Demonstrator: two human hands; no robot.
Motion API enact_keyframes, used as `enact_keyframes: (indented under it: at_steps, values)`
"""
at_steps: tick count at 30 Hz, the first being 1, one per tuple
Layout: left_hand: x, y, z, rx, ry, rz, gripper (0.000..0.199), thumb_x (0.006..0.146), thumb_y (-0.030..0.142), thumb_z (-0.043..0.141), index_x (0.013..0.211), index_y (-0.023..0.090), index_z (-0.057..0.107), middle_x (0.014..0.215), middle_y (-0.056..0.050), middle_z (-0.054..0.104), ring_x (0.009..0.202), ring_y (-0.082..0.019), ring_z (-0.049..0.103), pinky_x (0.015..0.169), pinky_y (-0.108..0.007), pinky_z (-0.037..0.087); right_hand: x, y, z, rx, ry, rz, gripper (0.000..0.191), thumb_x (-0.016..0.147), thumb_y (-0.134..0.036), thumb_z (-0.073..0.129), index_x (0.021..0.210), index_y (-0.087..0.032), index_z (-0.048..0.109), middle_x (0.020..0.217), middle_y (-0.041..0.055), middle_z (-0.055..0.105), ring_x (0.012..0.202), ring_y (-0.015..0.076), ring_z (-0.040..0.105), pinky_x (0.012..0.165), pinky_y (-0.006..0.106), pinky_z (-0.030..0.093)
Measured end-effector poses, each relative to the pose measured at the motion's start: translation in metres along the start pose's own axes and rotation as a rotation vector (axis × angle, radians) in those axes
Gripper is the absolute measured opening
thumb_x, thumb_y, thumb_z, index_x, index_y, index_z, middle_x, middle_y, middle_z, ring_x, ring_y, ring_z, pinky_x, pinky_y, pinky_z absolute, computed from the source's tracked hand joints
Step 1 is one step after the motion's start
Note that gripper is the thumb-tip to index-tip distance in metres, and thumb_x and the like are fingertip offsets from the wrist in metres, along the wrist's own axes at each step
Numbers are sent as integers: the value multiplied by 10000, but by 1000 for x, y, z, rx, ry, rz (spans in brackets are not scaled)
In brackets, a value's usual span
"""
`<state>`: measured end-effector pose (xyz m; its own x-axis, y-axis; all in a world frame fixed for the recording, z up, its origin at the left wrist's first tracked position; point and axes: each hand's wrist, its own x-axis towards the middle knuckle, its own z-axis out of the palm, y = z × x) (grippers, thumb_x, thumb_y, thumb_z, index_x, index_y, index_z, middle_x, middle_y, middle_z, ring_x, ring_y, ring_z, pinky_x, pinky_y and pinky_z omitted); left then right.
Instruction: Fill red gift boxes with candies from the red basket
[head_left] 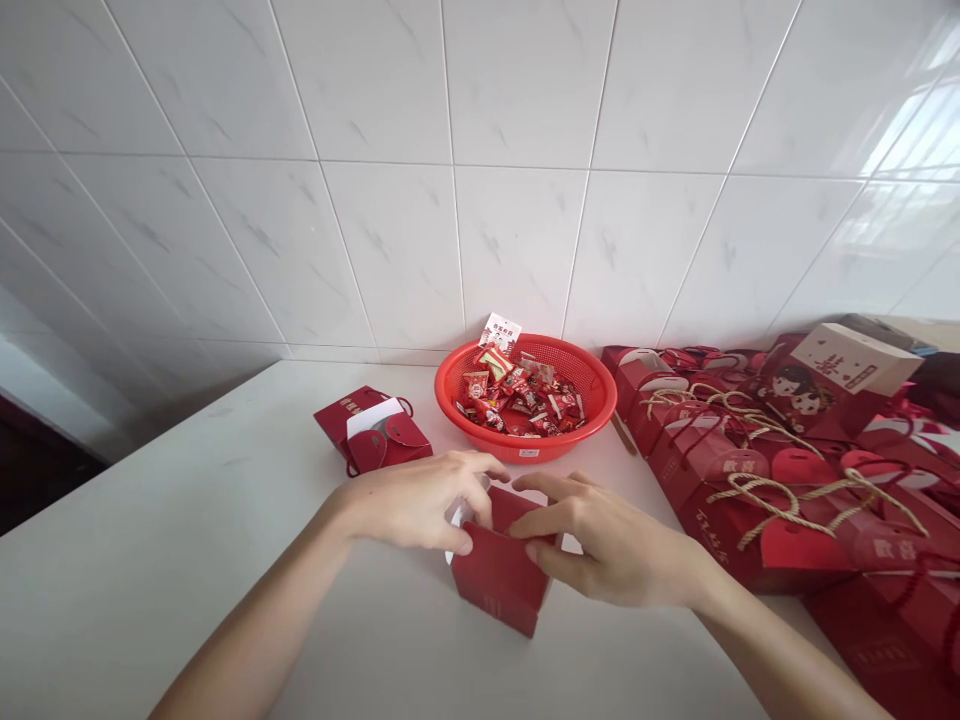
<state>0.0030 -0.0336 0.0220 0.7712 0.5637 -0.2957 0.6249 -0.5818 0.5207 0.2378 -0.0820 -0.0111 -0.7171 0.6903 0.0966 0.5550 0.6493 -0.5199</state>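
A small red gift box [499, 575] stands on the white table between my two hands, its top unfolded and white inner flaps showing. My left hand [431, 500] grips the box's left upper edge, with the thumb outside and fingers reaching over the opening. On the other side, my right hand [592, 535] pinches the right upper edge, its fingers bent over the top. Just beyond the hands sits a red plastic basket [529, 447] with several wrapped candies [517, 385] and a white printed card [500, 332] in it. The inside of the box is mostly hidden.
Left of the basket lies another red box [386, 445] with a dark red cord and a white flap. Rows of red gift boxes [739, 515] with rope bows fill the right side. A tiled wall [517, 240] closes off the back of the table [187, 520].
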Motion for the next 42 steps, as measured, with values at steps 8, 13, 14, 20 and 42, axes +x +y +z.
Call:
enact_keyframes:
  at_steps: [8,13,14,20,42]
  values:
    - [9,-13,7,103,286,138,345,775,39,576,830,287,809,1431,9,585,1368,-270,494,1104,-373,421,-9,2,-3,57,72,221,310,995,-284,488,736,-190,632,888,33,624,738,140,572,673,273,434]
    - [3,-4,5,78,222,79,138,823,263,676,831,282,812,1484,-13,553,1391,-299,473,1090,-403,429,-16,5,-5,127,120,378,166,933,-331,567,935,-216,686,914,30,664,728,150,594,659,266,424]
    - [2,-1,5,59,212,58,166,850,353,674,794,272,808,1491,-15,547,1393,-305,471,1083,-409,433,-16,3,-6,113,101,393,162,908,-354,605,948,-216,680,915,29,667,735,156,594,652,265,415]
    - [5,10,10,37,176,-50,281,867,499,654,803,258,782,1548,17,481,1389,-313,477,1031,-385,470,-7,-5,-5,-124,24,538,231,755,-320,727,796,-202,532,781,10,630,650,154,517,566,265,328]
    - [8,-7,13,26,-25,-148,810,839,596,655,1542,291,391,1691,-42,122,1518,-316,261,1126,-370,374,-28,72,15,356,510,451,207,810,-390,616,866,-194,653,585,-42,493,558,128,462,579,285,398]
